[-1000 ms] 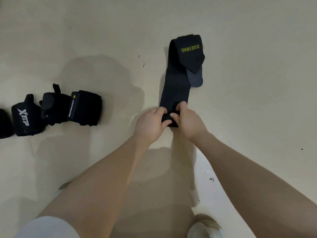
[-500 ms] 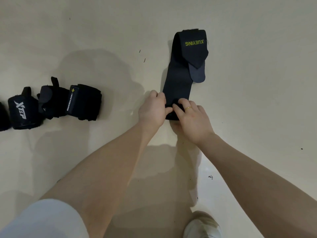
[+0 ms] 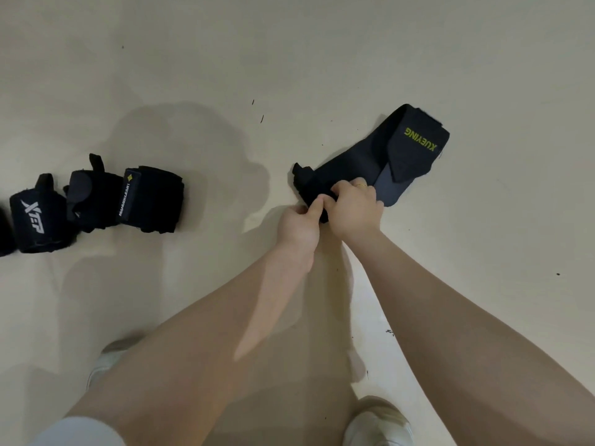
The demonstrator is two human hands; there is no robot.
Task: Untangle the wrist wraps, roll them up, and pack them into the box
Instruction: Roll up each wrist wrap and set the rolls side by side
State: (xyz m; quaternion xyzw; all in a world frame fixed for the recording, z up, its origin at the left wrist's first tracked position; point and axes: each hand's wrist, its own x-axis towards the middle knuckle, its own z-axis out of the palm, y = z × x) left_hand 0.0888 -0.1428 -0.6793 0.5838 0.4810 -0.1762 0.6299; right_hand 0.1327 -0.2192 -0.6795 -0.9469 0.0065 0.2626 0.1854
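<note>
A black wrist wrap (image 3: 360,159) with yellow XUEYING lettering lies slanted on the pale floor, its far end folded over at the upper right. Its near end is a small roll, gripped from both sides. My left hand (image 3: 297,225) pinches the roll's left side between thumb and fingers. My right hand (image 3: 352,209), wearing a ring, curls over the roll from the right. At the left lie rolled black wraps: one marked XTEP (image 3: 35,217) and one with a white-lettered label (image 3: 141,199). No box is in view.
Another dark roll is cut off by the left edge (image 3: 4,233). My two white shoes (image 3: 378,420) (image 3: 108,358) stand on the floor at the bottom. Small dark specks dot the floor (image 3: 261,118).
The wrap has swung from lying straight away from me to slanting up to the right. Its near end is now rolled up further and both hands hold the roll.
</note>
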